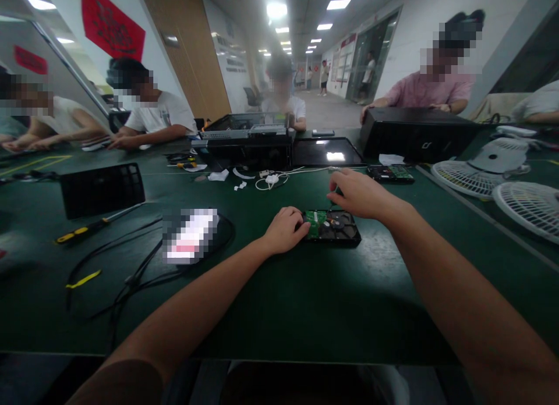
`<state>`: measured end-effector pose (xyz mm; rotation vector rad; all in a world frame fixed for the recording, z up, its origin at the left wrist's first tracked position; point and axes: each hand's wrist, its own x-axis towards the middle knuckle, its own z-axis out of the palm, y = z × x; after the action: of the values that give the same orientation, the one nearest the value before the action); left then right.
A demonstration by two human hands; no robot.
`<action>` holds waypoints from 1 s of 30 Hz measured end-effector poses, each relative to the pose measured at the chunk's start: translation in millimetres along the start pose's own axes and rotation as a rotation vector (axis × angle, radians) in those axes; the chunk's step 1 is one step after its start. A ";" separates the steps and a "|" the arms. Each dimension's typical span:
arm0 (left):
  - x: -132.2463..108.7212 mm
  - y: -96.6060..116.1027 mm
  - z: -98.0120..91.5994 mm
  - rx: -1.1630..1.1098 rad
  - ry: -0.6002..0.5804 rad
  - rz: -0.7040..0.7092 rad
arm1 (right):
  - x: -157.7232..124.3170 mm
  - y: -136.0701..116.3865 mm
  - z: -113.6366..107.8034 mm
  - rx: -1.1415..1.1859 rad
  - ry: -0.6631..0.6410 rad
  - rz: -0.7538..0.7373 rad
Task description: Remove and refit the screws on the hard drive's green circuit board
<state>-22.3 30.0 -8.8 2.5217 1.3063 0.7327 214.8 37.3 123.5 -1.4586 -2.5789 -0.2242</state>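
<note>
A hard drive [336, 226] lies on the green table with its green circuit board facing up. My left hand [286, 229] grips its left end, fingers along the far side and thumb over the near corner. Above the drive's far edge, my right hand [356, 192] is closed in a pinch around a thin screwdriver [331, 205]. Its slim shaft points down at the board, while the handle is mostly hidden by my fingers. Whether the tip touches a screw is too small to tell.
A phone [192, 236], black cables [131, 281] and a yellow-black screwdriver [82, 231] lie left. Behind are an open computer case [244, 146], a black panel [325, 152] and another drive [391, 173]. White fans [467, 169] stand right. Several people sit around the table.
</note>
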 end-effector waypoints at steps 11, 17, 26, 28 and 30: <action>-0.5 2.4 -3.2 -0.011 -0.019 -0.024 | -1.3 -2.9 -4.5 0.106 -0.021 -0.080; -0.5 4.9 -5.0 -0.009 -0.030 -0.033 | -1.9 -4.5 -6.4 0.030 -0.024 -0.010; -0.2 2.8 -2.4 -0.004 -0.026 -0.026 | -5.8 2.8 -7.3 0.042 -0.105 -0.045; 0.0 1.4 -0.9 -0.004 -0.021 -0.021 | -4.9 4.7 -6.3 0.036 -0.088 -0.059; 0.0 0.5 0.2 -0.003 -0.016 -0.020 | -4.1 4.4 -5.9 0.017 -0.069 -0.060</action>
<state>-21.8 29.7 -8.8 2.5029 1.3220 0.7085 221.0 34.9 128.5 -1.4092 -2.6748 -0.1619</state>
